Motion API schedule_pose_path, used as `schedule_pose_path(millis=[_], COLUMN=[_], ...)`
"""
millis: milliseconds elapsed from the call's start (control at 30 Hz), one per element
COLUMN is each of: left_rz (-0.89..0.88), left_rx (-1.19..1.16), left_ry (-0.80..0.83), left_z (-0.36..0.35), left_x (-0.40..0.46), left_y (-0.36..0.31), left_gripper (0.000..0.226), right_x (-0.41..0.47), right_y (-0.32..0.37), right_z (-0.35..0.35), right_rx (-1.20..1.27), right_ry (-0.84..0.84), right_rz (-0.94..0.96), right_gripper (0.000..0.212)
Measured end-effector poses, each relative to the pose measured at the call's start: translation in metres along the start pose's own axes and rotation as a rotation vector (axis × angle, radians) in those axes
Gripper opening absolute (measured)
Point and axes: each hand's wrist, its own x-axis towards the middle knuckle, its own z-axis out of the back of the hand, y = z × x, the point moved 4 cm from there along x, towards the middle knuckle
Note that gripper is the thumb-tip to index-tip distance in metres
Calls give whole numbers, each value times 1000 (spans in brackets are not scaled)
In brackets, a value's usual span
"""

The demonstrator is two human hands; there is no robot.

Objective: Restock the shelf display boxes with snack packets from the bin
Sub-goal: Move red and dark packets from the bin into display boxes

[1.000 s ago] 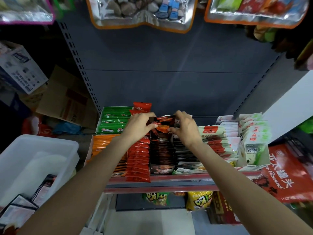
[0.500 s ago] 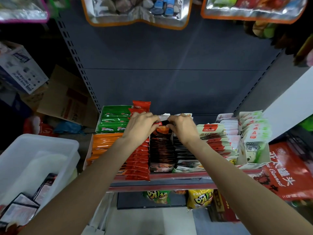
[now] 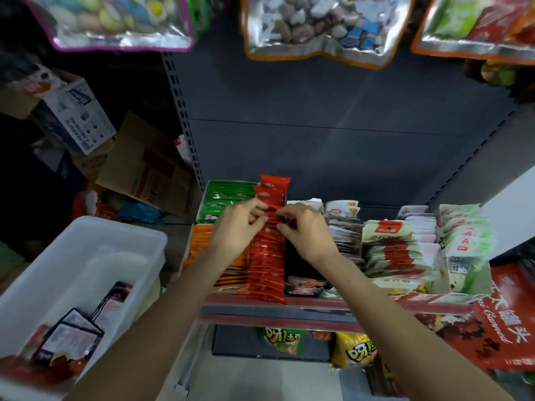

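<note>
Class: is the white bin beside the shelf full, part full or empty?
Part full. The white bin holds packets only at its near end; its far end shows bare plastic.

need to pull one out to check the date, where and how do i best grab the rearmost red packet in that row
Pinch the rearmost red packet by its top edge, coming straight down from above. It stands upright and pokes up above the packets in front. Its lower part is wedged into the row, so only the top strip is free.

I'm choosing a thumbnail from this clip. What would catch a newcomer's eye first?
The two bare hands, left hand and right hand, meeting at centre over the row of glossy red snack packets on the shelf. Next, the translucent white plastic bin at lower left, and the shiny foil bags hanging overhead.
</note>
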Motion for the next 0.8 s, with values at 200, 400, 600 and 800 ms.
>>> schedule_pose_path(millis=[200, 400, 600, 800], left_rz=[228, 456, 567, 497], left_rx=[-7, 131, 197, 318], left_ry=[-172, -104, 196, 558], left_z=[84, 156, 186, 167], left_x=[-65, -144, -203, -215], left_y=[91, 235, 375, 433], left_gripper=[15, 19, 27, 40], right_x=[0, -6, -16, -18], right_y=[102, 202, 246, 234], right_z=[-86, -223, -348, -434], right_rx=[99, 121, 49, -102], right_ry=[154, 441, 724, 733], right_rz=[101, 83, -276, -605], right_gripper=[26, 33, 51, 80])
